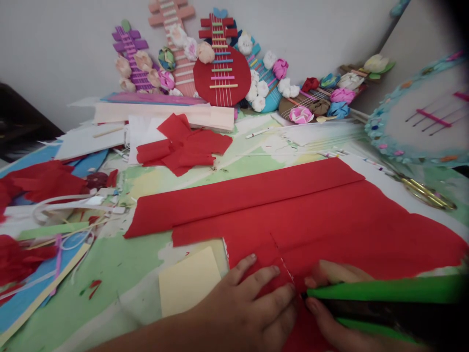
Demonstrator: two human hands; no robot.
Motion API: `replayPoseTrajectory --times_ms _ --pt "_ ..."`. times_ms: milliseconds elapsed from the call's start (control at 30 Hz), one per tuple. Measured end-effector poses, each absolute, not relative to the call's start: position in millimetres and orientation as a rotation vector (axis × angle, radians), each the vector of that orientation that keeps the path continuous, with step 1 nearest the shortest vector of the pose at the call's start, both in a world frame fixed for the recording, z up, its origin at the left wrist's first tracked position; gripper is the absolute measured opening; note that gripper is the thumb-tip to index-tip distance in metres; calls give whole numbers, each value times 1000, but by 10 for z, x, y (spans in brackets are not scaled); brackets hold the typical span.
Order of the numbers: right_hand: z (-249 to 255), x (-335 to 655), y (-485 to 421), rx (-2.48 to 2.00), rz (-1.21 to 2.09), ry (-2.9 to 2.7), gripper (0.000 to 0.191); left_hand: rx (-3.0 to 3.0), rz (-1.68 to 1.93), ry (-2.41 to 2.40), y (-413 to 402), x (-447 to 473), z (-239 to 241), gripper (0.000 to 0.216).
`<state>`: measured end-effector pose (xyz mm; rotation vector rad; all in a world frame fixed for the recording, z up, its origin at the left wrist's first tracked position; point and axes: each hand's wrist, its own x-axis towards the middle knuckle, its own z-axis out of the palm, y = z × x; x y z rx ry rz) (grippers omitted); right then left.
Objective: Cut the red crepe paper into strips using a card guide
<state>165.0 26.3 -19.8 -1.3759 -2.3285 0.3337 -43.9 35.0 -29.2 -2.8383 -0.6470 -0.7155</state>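
A large sheet of red crepe paper [300,230] lies on the table in front of me, with a long folded strip along its far side. My left hand [252,298] rests on the paper, fingers spread and pressing down. A thin broken line [284,263], dark at one end and whitish at the other, runs across the red toward my fingertips. Just right of them, my right hand [330,298] is closed around a long green-and-black tool [381,292], its dark tip touching the paper. Whether that tool is a knife or a pen I cannot tell.
Yellow paper squares [188,281] lie by my left wrist. Red scraps [183,144] and blue board pieces [82,252] clutter the left. Gold-handled scissors [425,190] are at right. Decorated model lutes [222,73] lean against the wall, and a round fan-like piece [421,117] stands right.
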Motion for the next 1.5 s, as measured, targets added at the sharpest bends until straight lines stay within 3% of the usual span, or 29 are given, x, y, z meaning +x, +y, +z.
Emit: replayPoseTrajectory --times_ms 133,333,1200,1500 --pt "-159 1623 256 -1393 303 -2278 2 -2844 -691 -633 352 -445 -297 21" --pt "-57 1623 262 -1493 568 -2103 9 -2832 -708 -628 375 -439 -291 23" --pt "-142 1665 294 -1473 542 -2295 6 -2877 -679 -659 360 -440 -269 21" --pt "45 1625 370 -1437 805 -2207 5 -2896 -626 -635 348 -464 -269 21"
